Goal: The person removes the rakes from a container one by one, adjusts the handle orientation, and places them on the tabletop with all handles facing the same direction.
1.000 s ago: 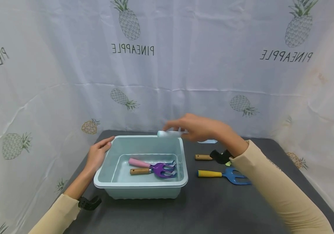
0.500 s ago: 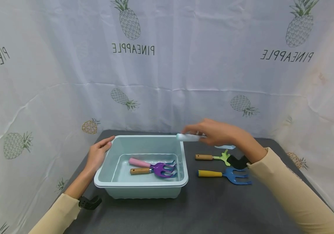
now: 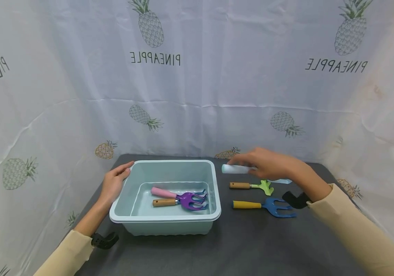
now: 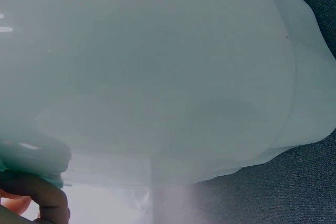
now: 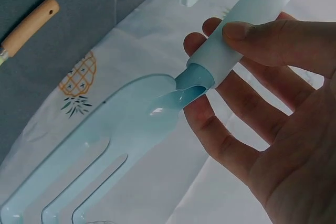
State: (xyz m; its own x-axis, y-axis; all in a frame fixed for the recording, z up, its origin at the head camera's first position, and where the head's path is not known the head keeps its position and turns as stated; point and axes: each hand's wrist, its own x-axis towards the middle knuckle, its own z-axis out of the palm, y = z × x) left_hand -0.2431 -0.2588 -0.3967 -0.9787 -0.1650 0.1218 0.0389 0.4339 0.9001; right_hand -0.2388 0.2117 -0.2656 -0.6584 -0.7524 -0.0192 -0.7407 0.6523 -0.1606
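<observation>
My right hand (image 3: 273, 163) pinches a pale blue garden hand fork (image 5: 139, 111) by its round handle, thumb on one side and fingertips on the other. The tines point down and left in the right wrist view. In the head view the fork is above the back of the table, right of a pale green plastic basin (image 3: 164, 219). My left hand (image 3: 114, 184) grips that basin's left rim; the left wrist view shows bent fingers (image 4: 50, 200) at the edge. Inside the basin lie a purple-headed fork (image 3: 191, 201) with a wooden handle and a pink-handled tool (image 3: 162, 192), partly overlapping.
On the dark table right of the basin lie a small green rake (image 3: 265, 187) with a wooden handle and a blue fork (image 3: 277, 208) with a yellow handle. A white pineapple-print curtain (image 3: 197, 84) surrounds the table at the back and sides.
My right hand has carried the pale blue fork rightward and slightly down, from over the basin's back rim to the table's right side. My left hand keeps its place on the basin.
</observation>
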